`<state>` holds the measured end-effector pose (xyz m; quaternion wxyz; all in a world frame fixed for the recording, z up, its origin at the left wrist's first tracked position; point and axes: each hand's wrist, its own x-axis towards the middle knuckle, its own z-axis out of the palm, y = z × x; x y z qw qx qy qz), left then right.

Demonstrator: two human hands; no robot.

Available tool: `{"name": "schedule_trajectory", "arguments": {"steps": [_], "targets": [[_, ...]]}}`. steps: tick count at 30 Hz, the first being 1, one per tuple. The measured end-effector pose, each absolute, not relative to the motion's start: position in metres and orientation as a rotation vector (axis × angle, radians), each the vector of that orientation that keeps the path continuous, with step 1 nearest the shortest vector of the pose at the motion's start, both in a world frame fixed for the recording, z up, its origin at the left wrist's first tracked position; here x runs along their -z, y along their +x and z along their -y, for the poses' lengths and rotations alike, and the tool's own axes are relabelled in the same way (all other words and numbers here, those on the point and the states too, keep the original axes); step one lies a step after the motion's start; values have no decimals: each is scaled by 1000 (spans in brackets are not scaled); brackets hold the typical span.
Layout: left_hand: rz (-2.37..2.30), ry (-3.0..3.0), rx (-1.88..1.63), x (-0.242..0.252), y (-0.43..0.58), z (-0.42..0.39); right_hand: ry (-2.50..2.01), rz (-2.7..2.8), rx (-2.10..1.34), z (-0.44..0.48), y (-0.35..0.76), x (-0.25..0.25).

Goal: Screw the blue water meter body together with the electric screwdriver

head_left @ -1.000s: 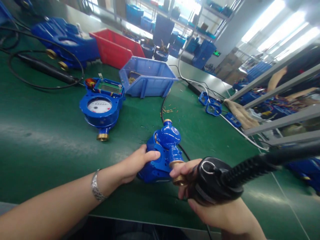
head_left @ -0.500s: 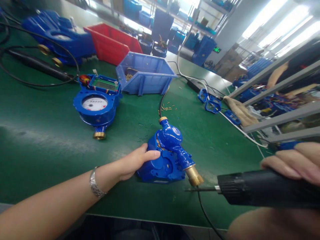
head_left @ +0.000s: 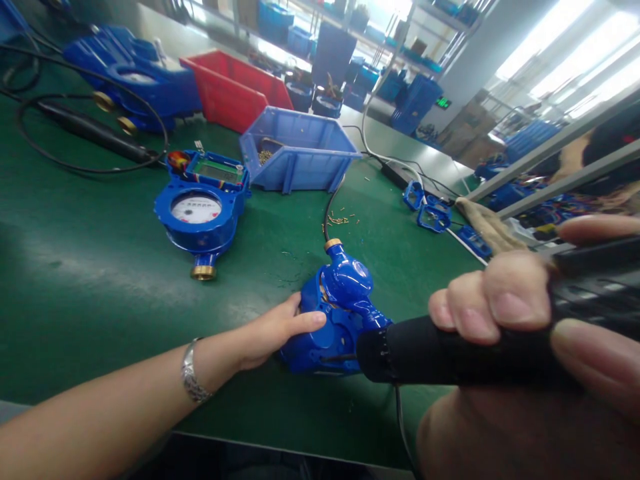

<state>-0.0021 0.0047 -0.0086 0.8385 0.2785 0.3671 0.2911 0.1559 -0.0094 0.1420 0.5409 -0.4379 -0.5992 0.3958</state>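
A factory assembly line: green workbench [head_left: 75, 267], parts bins [head_left: 300, 150] (screws inside), stocked shelving [head_left: 360, 27].

Left arm is showing bare to the elbow, no sleeve in view. A silver link bracelet [head_left: 191, 381] is sitting at the wrist, well behind the fingers of the left hand [head_left: 270, 331]. Right hand [head_left: 520, 373] is showing bare; nails are appearing short and unpainted.

Black screwdriver [head_left: 450, 350] against blue meter [head_left: 335, 313]

Blue bin [head_left: 300, 157], seemingly with screws
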Motion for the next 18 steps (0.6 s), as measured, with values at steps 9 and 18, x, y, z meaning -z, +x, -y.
{"name": "schedule_trajectory", "arguments": {"steps": [9,18], "targets": [[-650,608,-739,9,6,-1,-924,1202,-1222,7,139,-113],[-730,496,-826,5,16,6,-923,1240,-1133,4,136,-99]]}}
